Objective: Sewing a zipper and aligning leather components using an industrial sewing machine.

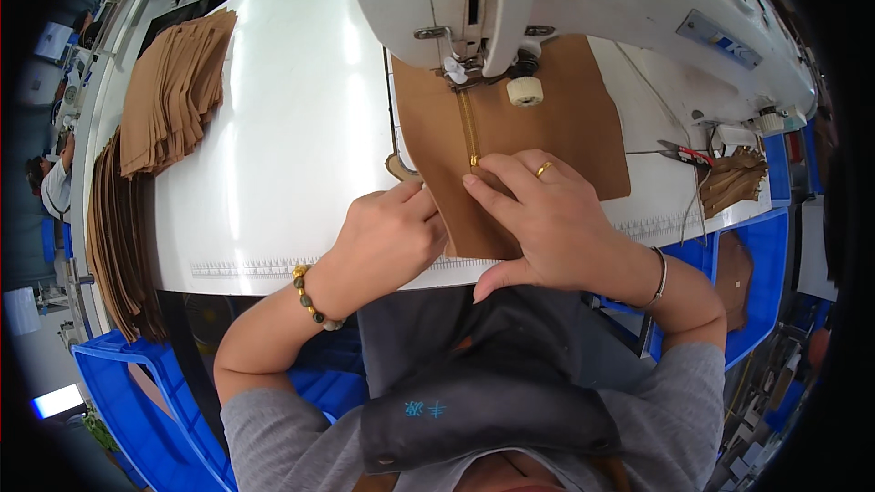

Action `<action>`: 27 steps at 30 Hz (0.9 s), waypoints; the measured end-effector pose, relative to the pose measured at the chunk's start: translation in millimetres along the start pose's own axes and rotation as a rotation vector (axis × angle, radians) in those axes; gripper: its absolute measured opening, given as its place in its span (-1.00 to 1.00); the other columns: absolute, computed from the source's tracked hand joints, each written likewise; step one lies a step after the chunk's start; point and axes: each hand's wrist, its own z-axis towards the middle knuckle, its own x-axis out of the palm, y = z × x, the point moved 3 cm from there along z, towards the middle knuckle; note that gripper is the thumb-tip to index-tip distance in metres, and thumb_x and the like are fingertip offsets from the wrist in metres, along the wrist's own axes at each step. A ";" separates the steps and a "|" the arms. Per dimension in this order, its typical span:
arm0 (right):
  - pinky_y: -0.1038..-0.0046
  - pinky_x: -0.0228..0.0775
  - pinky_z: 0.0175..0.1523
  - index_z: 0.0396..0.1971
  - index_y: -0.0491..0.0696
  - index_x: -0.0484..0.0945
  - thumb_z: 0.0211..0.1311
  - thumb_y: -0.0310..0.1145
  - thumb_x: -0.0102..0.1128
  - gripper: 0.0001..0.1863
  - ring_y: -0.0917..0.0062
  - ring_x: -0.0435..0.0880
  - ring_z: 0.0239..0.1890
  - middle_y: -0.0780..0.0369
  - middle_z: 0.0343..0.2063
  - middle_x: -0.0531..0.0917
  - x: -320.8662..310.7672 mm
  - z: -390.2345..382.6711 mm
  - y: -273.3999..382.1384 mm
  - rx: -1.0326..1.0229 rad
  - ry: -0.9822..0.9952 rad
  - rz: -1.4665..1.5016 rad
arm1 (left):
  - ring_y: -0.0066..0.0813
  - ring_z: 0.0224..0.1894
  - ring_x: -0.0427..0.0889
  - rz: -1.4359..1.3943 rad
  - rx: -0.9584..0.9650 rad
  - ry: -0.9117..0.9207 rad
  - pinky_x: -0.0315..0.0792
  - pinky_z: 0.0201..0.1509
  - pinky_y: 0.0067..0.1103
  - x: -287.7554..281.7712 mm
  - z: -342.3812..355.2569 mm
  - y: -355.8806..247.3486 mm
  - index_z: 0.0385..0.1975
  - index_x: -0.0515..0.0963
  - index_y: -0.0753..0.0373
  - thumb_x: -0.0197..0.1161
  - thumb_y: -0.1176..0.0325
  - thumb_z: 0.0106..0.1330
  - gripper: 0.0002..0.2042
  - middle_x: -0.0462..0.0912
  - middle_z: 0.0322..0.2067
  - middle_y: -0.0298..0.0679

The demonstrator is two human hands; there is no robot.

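A flat brown panel (556, 105), leather-like, lies under the sewing machine's needle area (469, 73). A narrow gold zipper (468, 123) runs down it from the presser foot towards me. My right hand (551, 219), with a gold ring, lies on the panel. Its two leading fingertips touch down at the zipper's near end, and the thumb is spread apart near the table's front edge. My left hand (387, 232) is curled at the panel's left edge, with that edge between its fingers; the fingertips are partly hidden. Beside it a small tan curved piece (398, 167) shows.
Stacks of brown pieces (178, 91) lie at the table's left, more hanging over its edge (118, 237). Red-handled snips (684, 153) rest at the right beside bundled brown strips (734, 182). Blue bins (150, 410) stand below on both sides. A ruler strip (246, 269) follows the front edge.
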 end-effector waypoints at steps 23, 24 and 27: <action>0.08 0.34 0.43 0.06 -0.09 0.64 -0.09 0.05 0.53 -0.28 0.33 0.56 0.21 0.21 0.13 0.63 10.5 2.8 -35.6 -0.014 -0.097 -0.017 | -0.05 0.28 0.59 -0.259 -0.272 -0.083 0.52 0.33 -0.30 8.7 5.2 5.2 0.20 0.60 0.29 0.58 0.11 0.02 -0.30 0.63 0.23 -0.14; 0.07 0.33 0.43 0.06 -0.10 0.64 -0.10 0.06 0.53 -0.26 0.33 0.55 0.22 0.21 0.13 0.62 10.6 3.3 -35.4 -0.027 -0.087 -0.030 | -0.05 0.28 0.59 -0.212 -0.222 -0.069 0.52 0.33 -0.31 8.9 5.9 5.4 0.20 0.60 0.29 0.58 0.11 0.01 -0.29 0.63 0.24 -0.15; 0.07 0.32 0.45 0.06 -0.12 0.64 -0.11 0.07 0.53 -0.24 0.34 0.55 0.24 0.21 0.15 0.61 11.6 3.7 -34.9 -0.037 -0.071 -0.046 | -0.05 0.27 0.60 -0.212 -0.194 -0.054 0.52 0.32 -0.31 8.7 7.8 5.9 0.19 0.61 0.30 0.58 0.11 -0.01 -0.29 0.62 0.25 -0.16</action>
